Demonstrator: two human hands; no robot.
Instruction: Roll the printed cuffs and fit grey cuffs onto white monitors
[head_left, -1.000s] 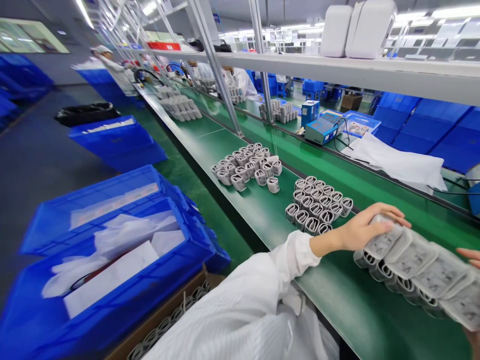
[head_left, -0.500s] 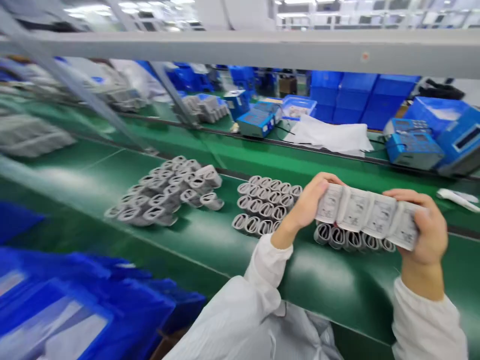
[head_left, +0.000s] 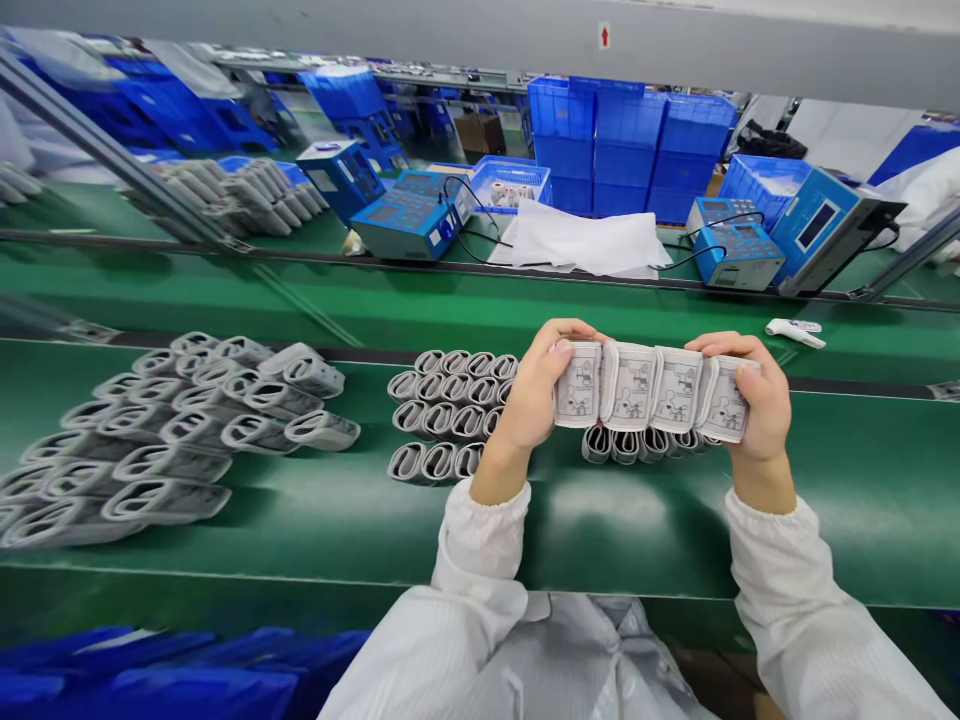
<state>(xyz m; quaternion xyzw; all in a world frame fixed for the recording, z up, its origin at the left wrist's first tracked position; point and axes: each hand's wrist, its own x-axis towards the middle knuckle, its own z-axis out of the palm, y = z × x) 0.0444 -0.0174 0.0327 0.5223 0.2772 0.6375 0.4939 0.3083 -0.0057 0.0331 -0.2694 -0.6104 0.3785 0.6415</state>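
Observation:
Pressed side by side between my two hands is a row of rolled grey cuffs point(head_left: 631, 386) with printed line drawings on their faces. My left hand point(head_left: 536, 385) grips the row's left end, thumb in front and fingers over the top. At the right end, my right hand point(head_left: 754, 395) holds it the same way. Below and partly behind the held row, more rolled cuffs point(head_left: 625, 445) stand in a line on the green belt. Left of my left hand sits a neat block of rolled cuffs point(head_left: 454, 415), partly covered by that hand and forearm.
A looser pile of rolled cuffs point(head_left: 180, 430) lies at the left on the green conveyor belt point(head_left: 645, 530). Across the belt are blue electronic boxes point(head_left: 412, 213) with cables, a white sheet point(head_left: 581, 240) and stacked blue crates point(head_left: 630, 150). A white object point(head_left: 795, 331) rests at the right.
My view has swung to the right, so the belt and piles appear further left. Both hands still hold the row of cuffs, now more level and facing me.

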